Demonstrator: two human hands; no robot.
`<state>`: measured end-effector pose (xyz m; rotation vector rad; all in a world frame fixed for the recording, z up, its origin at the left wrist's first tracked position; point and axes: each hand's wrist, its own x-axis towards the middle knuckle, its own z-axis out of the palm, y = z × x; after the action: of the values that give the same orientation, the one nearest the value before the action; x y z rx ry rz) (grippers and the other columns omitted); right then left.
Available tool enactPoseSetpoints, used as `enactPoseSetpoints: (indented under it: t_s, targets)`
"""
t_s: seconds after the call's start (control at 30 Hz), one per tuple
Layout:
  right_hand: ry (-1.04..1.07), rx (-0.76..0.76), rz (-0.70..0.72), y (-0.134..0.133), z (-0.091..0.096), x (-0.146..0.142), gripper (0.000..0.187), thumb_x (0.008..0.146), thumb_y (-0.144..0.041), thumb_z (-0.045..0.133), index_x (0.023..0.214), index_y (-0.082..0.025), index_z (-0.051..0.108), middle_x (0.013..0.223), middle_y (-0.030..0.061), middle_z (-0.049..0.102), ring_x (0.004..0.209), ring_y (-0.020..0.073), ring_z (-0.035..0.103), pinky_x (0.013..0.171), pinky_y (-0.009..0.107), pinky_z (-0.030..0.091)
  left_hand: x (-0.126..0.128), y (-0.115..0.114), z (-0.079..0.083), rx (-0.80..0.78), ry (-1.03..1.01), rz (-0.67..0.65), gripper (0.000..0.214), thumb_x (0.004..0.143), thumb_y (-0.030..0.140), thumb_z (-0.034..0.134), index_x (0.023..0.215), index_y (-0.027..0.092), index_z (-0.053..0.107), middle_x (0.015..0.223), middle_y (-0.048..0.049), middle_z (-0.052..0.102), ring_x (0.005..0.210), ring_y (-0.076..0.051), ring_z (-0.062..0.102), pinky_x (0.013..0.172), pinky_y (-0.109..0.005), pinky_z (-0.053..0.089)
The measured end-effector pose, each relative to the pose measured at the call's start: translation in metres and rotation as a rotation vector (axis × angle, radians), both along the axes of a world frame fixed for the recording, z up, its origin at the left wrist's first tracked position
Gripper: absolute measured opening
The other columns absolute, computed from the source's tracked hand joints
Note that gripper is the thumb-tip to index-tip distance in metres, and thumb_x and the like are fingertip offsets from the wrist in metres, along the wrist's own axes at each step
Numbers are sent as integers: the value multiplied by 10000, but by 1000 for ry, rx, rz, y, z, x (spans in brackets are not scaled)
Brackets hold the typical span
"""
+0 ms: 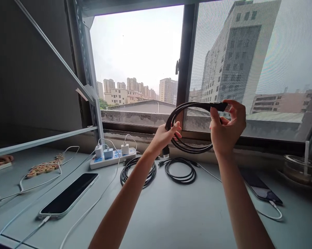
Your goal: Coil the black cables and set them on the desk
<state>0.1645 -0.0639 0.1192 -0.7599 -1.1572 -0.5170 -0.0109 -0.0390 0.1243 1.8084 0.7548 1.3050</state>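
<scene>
Left hand: the left hand [164,135] is raised in front of the window, fingers curled shut around the left side of the coiled black cable [189,127].
Right hand: the right hand [227,129] is up at the coil's upper right, thumb and fingertips pinched on the cable's black plug end [219,106]; the other fingers are loosely bent.
Held cable: wound in several loops, it hangs in the air between both hands, above the desk and well clear of it; a second connector dangles just below the left hand.
Desk behind the hands: two more coiled black cables lie flat, one [138,172] partly hidden by the left forearm, the other [180,170] just beside it to the right.
Power strip: a white power strip [111,158] sits near the window ledge with three white chargers plugged in; white leads run from it across the desk.
Left side: a phone [69,199] lies face up, dark screen, with a white lead at its lower end.
Right side: a second dark phone [259,188] lies beyond the right forearm, which covers part of it, also on a white lead.
Far right: a clear lidded cup [300,169] with a straw stands at the desk's edge.
Far left: a metal shelf frame [91,93] rises from the desk.
</scene>
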Motion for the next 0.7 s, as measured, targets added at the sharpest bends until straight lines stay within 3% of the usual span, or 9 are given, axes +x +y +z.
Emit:
enactPoseSetpoints:
  t_s: [0.1,0.27,0.37,0.47,0.6,0.7]
  targets:
    - [179,99,-29,-12,4,-17,257,843,-362,586,1057,-236,517,1087,104,527,1004,251,527,546,294,477,-2,7,-3,74,93,60,406,850,515,500,721,140,588,582,-23,617,548,-124,605,511,-213,454]
    - [130,151,-9,-13,2,-36,201,839,-326,598,993,-219,526,1039,99,546,971,229,544,576,286,465,-8,16,-6,-4,293,121,362,878,459,430,739,152,561,600,-55,629,565,-173,624,529,-263,471]
    - [132,136,-11,-1,-6,-37,210,848,-336,576,1010,-216,520,1046,109,546,996,228,538,598,288,472,-12,19,-9,67,397,302,229,845,382,474,805,171,552,754,-81,668,748,-217,647,651,-295,478]
    - [130,102,3,11,-14,-34,222,851,-341,556,1024,-208,515,1058,119,549,1025,228,524,629,291,476,-13,25,-15,31,461,431,201,785,374,548,827,179,527,865,-107,667,835,-260,640,703,-321,466]
    - [103,38,-31,20,-20,-32,246,848,-378,540,1020,-202,521,1042,121,560,995,222,527,669,304,477,-8,42,-27,-63,448,281,184,802,358,505,770,178,509,667,-54,640,580,-203,629,537,-276,455]
    - [89,-5,-51,25,-23,-32,263,850,-396,526,1023,-198,528,1051,122,563,984,216,530,684,302,477,-5,55,-35,-47,390,205,174,820,313,465,739,170,524,576,-15,605,538,-167,614,492,-233,433]
